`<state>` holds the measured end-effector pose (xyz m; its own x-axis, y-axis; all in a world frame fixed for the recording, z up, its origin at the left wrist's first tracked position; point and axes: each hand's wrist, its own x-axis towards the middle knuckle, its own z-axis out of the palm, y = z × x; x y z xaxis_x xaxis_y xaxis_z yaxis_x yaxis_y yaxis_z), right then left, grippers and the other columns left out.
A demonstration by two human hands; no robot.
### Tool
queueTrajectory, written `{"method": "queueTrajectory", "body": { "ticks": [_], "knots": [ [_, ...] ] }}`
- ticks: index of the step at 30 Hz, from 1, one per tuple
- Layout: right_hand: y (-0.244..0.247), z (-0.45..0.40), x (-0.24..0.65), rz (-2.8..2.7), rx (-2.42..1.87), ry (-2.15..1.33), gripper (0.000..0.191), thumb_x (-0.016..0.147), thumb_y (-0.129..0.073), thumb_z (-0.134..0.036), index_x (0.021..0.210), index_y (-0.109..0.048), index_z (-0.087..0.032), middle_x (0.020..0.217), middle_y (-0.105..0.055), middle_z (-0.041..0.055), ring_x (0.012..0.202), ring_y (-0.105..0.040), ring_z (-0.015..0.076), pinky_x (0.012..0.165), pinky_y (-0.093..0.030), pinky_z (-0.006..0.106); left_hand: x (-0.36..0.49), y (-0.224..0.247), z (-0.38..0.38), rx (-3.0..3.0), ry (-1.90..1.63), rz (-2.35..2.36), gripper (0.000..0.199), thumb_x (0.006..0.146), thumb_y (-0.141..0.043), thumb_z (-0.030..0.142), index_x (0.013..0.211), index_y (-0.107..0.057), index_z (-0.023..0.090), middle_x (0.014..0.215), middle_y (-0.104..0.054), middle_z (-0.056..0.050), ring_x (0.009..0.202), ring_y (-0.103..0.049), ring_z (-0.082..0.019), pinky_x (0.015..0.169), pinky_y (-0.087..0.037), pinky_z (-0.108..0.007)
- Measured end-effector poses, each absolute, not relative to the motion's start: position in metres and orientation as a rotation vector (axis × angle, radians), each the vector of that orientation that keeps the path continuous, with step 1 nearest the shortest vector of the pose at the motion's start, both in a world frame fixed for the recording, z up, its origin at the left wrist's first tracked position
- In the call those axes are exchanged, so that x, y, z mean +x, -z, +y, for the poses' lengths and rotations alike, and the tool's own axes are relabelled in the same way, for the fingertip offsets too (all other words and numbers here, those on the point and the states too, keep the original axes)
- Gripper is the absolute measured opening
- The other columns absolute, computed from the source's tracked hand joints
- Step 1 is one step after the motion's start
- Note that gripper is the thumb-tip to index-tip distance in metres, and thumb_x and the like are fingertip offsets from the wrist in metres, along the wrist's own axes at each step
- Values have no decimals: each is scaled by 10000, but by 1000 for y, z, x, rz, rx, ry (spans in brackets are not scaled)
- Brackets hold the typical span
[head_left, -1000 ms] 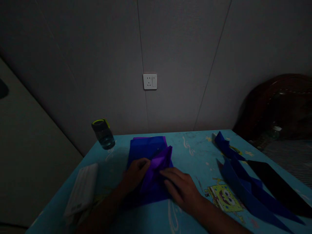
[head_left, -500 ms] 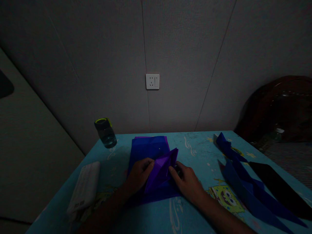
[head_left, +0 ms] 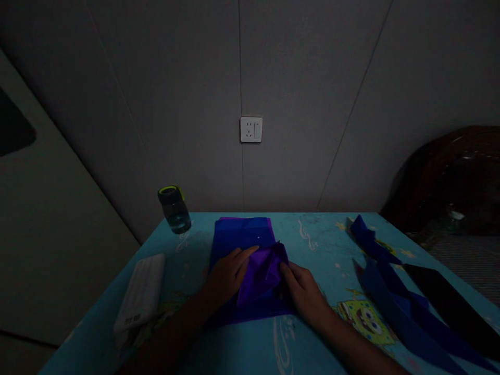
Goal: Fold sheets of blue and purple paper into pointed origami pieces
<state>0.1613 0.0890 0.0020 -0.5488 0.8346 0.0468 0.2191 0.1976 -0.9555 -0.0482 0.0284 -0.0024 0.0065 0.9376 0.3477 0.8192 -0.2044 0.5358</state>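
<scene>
Purple paper (head_left: 255, 284) sat over the near part of the sheet pile (head_left: 240, 234), already creased and bent into slanting flaps. The right hand (head_left: 307, 291) pinched its edge on the pile's right side, thumb in front. The left hand (head_left: 226, 276) touched the other edge, one finger stretched along the top — whether it was pinching too could not be told. Some folding looked done, but the flaps stood loose, so the shape did not seem finished. How many folds were left was not clear. To the right of the pile lay a big blue shape (head_left: 392, 304) and a small blue shape (head_left: 365, 237) — both folded, and both probably done.
</scene>
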Motion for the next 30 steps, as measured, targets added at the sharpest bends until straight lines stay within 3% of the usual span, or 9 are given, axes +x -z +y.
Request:
{"method": "queueTrajectory", "body": {
  "ticks": [5,8,11,15,18,22,27,30],
  "knots": [
    [-1,91,160,-1855,-914,-1389,473,942,-397,-556,726,-570,-172,591,-552,-13,558,-517,139,531,-386,237,-49,1,28,2118,-941,1862,407,974,-382,313,1339,-524,201,951,-634,-79,851,-609,-195,774,-462,-294],
    [1,94,160,-1762,-834,-1407,428,923,-462,-536,735,-573,-169,650,-537,-17,610,-488,136,571,-393,239,-48,2,29,2091,-947,1840,318,973,-390,330,970,-668,178,830,-616,-59,771,-591,-180,722,-437,-277],
    [-1,95,160,-1655,-842,-1440,416,880,-537,-542,699,-575,-169,634,-534,-21,596,-477,133,553,-388,238,-45,0,31,2033,-980,1796,379,976,-378,338,677,-558,191,702,-554,-21,681,-550,-158,667,-396,-270],
    [-9,97,159,-1466,-853,-1479,334,804,-654,-504,854,-638,-174,624,-580,-24,577,-516,138,535,-407,237,-41,-5,30,1891,-1078,1690,377,956,-397,358,619,-454,198,643,-490,18,631,-493,-138,624,-355,-263],
    [-13,98,159,-1323,-844,-1529,439,749,-712,-492,1044,-607,-185,588,-588,-40,530,-533,143,495,-410,239,-40,-6,29,1753,-1089,1587,385,939,-398,397,607,-421,201,587,-435,40,580,-432,-126,569,-329,-251],
    [-15,99,158,-1287,-850,-1581,424,733,-723,-503,975,-615,-173,601,-615,-21,551,-574,157,511,-441,254,-39,-3,28,1615,-1061,1530,381,940,-395,427,633,-415,203,556,-390,59,552,-401,-115,542,-324,-234],
    [-15,97,158,-1332,-851,-1577,405,753,-708,-497,972,-656,-160,627,-637,-8,545,-561,145,501,-430,250,-37,-11,27,1625,-1144,1593,221,916,-444,369,856,-562,192,772,-581,16,733,-535,-149,682,-407,-242],
    [-14,97,158,-1327,-836,-1566,400,742,-723,-487,961,-670,-156,622,-633,-12,557,-567,145,513,-437,249,-36,-16,25,1642,-1068,1650,280,909,-439,380,721,-528,193,669,-520,33,657,-495,-137,631,-379,-241]
  ]
}}
